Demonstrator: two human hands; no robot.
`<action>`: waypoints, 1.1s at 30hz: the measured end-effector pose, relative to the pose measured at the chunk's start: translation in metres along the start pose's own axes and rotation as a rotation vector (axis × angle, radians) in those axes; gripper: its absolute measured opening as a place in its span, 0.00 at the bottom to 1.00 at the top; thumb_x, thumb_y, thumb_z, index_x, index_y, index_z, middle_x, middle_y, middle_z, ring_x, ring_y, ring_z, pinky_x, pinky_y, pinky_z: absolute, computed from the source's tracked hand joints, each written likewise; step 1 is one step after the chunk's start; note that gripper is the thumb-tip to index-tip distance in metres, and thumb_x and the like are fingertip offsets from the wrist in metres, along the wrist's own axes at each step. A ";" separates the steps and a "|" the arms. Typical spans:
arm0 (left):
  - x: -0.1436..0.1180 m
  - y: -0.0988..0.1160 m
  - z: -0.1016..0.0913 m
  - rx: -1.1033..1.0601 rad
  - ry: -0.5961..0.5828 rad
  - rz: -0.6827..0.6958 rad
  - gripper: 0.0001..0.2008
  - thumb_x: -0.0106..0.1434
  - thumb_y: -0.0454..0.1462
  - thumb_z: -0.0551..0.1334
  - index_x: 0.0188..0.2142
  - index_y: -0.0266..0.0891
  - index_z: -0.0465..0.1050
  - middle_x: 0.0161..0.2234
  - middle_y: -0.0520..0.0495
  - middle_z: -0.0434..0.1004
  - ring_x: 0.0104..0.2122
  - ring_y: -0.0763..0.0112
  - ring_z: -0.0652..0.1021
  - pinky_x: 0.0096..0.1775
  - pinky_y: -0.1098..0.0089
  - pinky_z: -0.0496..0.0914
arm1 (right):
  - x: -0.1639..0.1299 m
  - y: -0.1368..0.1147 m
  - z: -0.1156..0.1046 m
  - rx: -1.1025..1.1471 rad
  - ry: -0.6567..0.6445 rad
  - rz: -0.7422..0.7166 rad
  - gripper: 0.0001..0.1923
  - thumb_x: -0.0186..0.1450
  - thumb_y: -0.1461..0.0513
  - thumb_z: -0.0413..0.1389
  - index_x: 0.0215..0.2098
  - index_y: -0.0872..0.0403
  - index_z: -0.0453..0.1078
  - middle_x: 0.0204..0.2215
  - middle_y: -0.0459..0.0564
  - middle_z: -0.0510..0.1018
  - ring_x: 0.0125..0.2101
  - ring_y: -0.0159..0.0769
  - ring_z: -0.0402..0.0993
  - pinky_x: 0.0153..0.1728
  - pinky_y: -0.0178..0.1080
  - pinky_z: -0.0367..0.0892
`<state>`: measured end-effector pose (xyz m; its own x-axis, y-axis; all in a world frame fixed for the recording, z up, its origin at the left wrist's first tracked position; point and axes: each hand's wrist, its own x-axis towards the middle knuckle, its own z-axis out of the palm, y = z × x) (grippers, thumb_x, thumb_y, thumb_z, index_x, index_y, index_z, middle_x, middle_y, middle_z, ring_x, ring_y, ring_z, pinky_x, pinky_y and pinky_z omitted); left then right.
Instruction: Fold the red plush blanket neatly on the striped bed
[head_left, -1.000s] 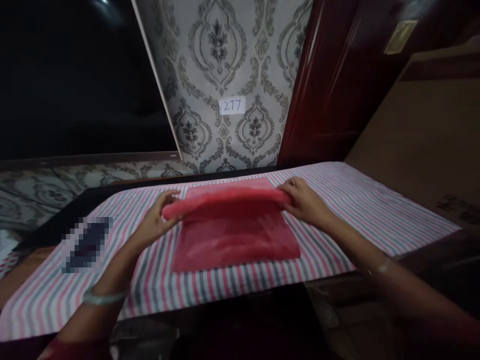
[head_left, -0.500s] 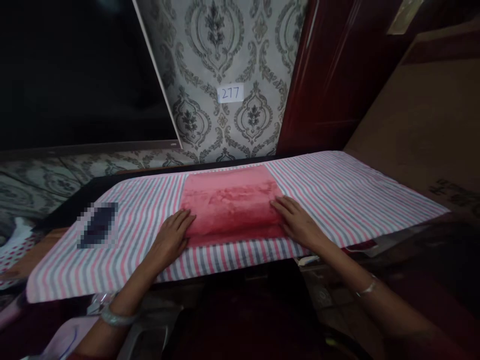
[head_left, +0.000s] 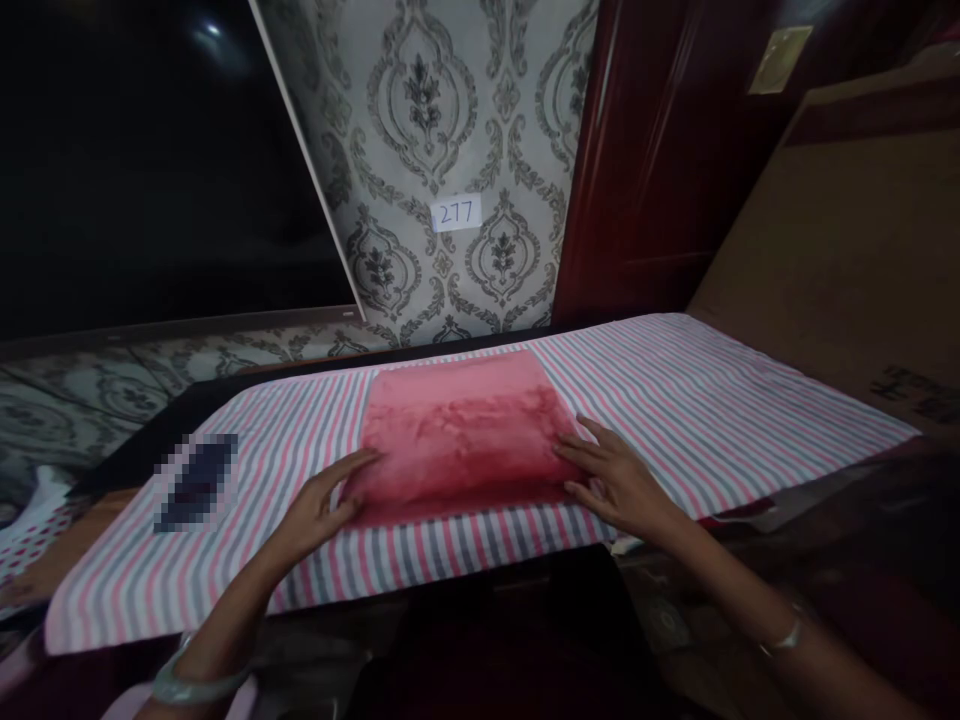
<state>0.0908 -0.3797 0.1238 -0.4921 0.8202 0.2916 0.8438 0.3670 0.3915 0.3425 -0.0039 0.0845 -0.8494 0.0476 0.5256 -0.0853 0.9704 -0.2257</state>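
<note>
A pink-red piece of fabric with a plush-looking sheen lies as a flat, neat rectangle on a striped cloth; I cannot tell its exact kind. At its left edge my left hand rests with thumb and fingers apart, the fingertips touching the fabric. My right hand is at the opposite edge, fingers spread, with the tips on or just over the fabric. Neither hand grips anything.
Left on the striped cloth lies a dark, pixelated object. A large black screen stands behind at the left, and a cardboard box at the right. A paper marked 277 is on the patterned wall.
Both hands have shifted slightly outward along the fabric's sides, and their fingers have spread. The fabric keeps its shape and place on the cloth. The camera view has tilted a little upward.
</note>
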 end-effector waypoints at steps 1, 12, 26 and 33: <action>0.012 0.006 -0.005 -0.007 0.018 -0.025 0.27 0.67 0.47 0.53 0.62 0.42 0.66 0.62 0.43 0.70 0.62 0.58 0.69 0.61 0.57 0.63 | 0.013 -0.003 -0.006 0.003 0.004 -0.001 0.24 0.67 0.55 0.53 0.60 0.49 0.69 0.59 0.53 0.73 0.66 0.53 0.54 0.61 0.59 0.59; 0.103 0.021 0.087 0.457 -0.020 -0.057 0.38 0.64 0.57 0.57 0.69 0.47 0.55 0.71 0.37 0.44 0.69 0.38 0.46 0.62 0.35 0.41 | 0.097 -0.006 0.071 -0.245 -0.222 0.165 0.37 0.68 0.43 0.50 0.70 0.44 0.51 0.71 0.53 0.47 0.70 0.62 0.35 0.62 0.67 0.42; 0.086 0.028 0.062 0.463 -0.127 -0.157 0.37 0.65 0.58 0.55 0.69 0.47 0.54 0.70 0.36 0.48 0.69 0.44 0.48 0.63 0.37 0.42 | 0.080 -0.007 0.065 -0.229 -0.281 0.206 0.36 0.68 0.43 0.48 0.70 0.42 0.51 0.71 0.52 0.48 0.69 0.63 0.36 0.61 0.67 0.47; 0.048 0.011 0.066 0.329 -0.055 -0.318 0.34 0.69 0.53 0.51 0.69 0.41 0.53 0.72 0.33 0.41 0.70 0.46 0.42 0.57 0.45 0.64 | 0.049 -0.004 0.067 -0.180 -0.196 0.169 0.33 0.70 0.46 0.47 0.70 0.45 0.52 0.71 0.53 0.48 0.70 0.57 0.37 0.59 0.61 0.56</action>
<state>0.0906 -0.3073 0.0848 -0.7329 0.6633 0.1514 0.6803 0.7166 0.1539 0.2659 -0.0218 0.0564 -0.9295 0.1826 0.3206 0.1447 0.9797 -0.1384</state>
